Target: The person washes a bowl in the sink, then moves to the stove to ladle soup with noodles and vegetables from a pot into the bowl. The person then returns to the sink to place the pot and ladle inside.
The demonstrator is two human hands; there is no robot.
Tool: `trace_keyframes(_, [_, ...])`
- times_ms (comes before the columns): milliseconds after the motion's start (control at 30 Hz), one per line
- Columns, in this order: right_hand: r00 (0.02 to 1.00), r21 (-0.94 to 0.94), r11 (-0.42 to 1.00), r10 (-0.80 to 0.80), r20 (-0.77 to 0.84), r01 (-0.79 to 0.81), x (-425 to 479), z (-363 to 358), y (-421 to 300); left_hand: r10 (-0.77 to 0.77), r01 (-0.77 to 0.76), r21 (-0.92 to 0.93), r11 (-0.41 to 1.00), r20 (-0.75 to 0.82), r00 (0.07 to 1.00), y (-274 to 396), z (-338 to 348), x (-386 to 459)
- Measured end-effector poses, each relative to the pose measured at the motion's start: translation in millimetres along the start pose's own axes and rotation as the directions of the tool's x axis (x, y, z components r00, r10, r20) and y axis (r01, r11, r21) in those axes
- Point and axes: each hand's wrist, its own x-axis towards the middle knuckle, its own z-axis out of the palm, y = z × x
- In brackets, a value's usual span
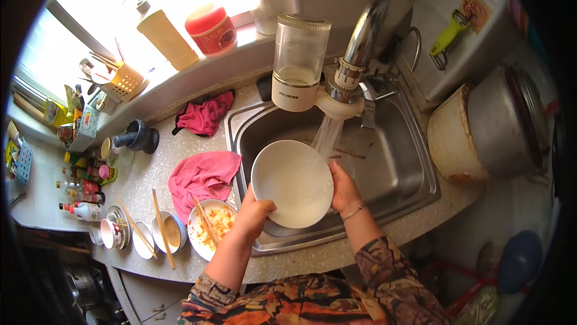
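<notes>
A round white dish [292, 185] is tilted over the near left part of the stainless steel sink [396, 162]. My left hand [252, 216] grips its lower left rim, thumb on top and fingers out of sight underneath. At the dish's right rim is my right hand [346, 187], its fingers partly hidden behind the edge. Water [328, 135] streams from a filter unit [295, 90] fitted on the chrome faucet [367, 27]. It falls just beyond the dish's upper right edge. Chopsticks [350, 153] lie on the sink bottom.
Left of the sink are a pink cloth [203, 180], a plate of food [203, 239] with chopsticks, and small bowls [181, 235]. A dark red cloth [207, 113] and a mortar [146, 138] sit farther back. Large pots [500, 126] stand at the right.
</notes>
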Motion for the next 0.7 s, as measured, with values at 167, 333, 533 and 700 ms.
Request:
trace_keyframes(167, [0.989,0.049,0.999,-0.007,-0.147,0.015,32,-3,13,0.455,-0.427,0.376,0.822,0.016,0.890,7,-5,-8])
trace_keyframes(333, [0.965,0.149,0.988,0.067,-0.255,-0.029,49,-16,29,0.743,-0.535,0.798,0.277,0.176,0.646,24,-9,-16])
trace_keyframes(533, [0.989,-0.110,0.988,0.094,-0.116,-0.106,33,-1,31,0.814,-0.514,0.842,0.167,0.177,0.554,41,1,-36])
trace_keyframes(700, [0.904,-0.564,0.789,-0.396,-0.164,0.243,33,5,-22,0.821,-0.482,0.863,0.152,0.161,0.547,47,3,-48])
